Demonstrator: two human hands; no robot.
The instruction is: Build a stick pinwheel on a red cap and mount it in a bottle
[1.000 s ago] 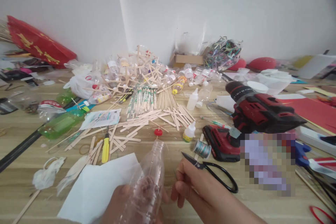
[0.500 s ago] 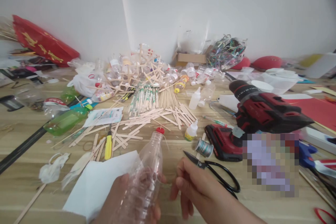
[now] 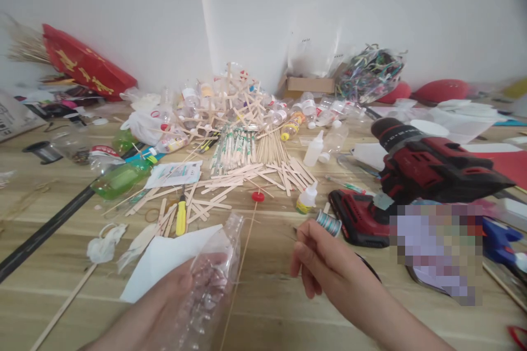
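Observation:
My left hand point(image 3: 185, 279) is closed round a clear plastic bottle point(image 3: 212, 279) with no cap on its neck. The bottle leans, its mouth pointing up and away from me. Just right of it, a thin wooden skewer point(image 3: 242, 263) runs along the table, with a red bottle cap point(image 3: 258, 196) near its far end. My right hand point(image 3: 317, 260) hovers over a pair of scissors, fingers curled in and thumb against them. Whatever it may hold is hidden. Of the scissors, a bit of black handle point(image 3: 370, 267) shows. A thread spool point(image 3: 328, 223) stands behind that hand.
A red cordless drill point(image 3: 436, 167) stands at right. Small glue bottle point(image 3: 307, 197), yellow screwdriver point(image 3: 181, 218), white paper point(image 3: 144, 269) and scattered craft sticks point(image 3: 206, 208) lie ahead. Several plastic bottles are heaped toward the wall, and a green bottle point(image 3: 123, 177) lies at left.
My left hand has moved the bottle down and left, uncovering the skewer and the red cap behind it. The right hand has moved slightly right, over the scissors. The view has shifted a little.

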